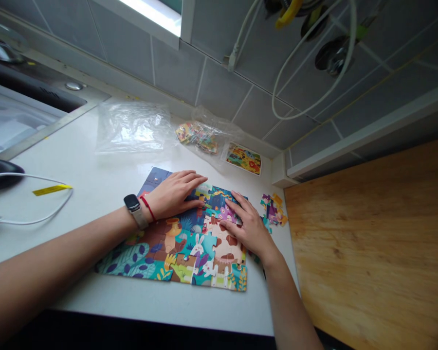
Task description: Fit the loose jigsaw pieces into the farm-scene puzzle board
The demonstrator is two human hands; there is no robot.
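A colourful jigsaw puzzle [190, 243] with a cow, rabbits and leaves lies mostly joined on the white counter. My left hand [175, 194], with a watch and a red cord at its wrist, rests flat across the puzzle's upper part, fingers stretched out. On the upper right part lies my right hand [250, 223], its fingers spread over the cow and the dark blue pieces. Neither hand shows anything held. Just right of my right hand, several loose puzzle pieces [273, 209] lie in a small heap; part of the puzzle is hidden under both hands.
Behind the puzzle are an empty clear plastic bag [133, 126], a bag of puzzle pieces [197, 136] and a small picture card [244, 159]. A white cable [40, 222] lies at left, near the sink [91, 99]. A wooden board [368, 233] is at right.
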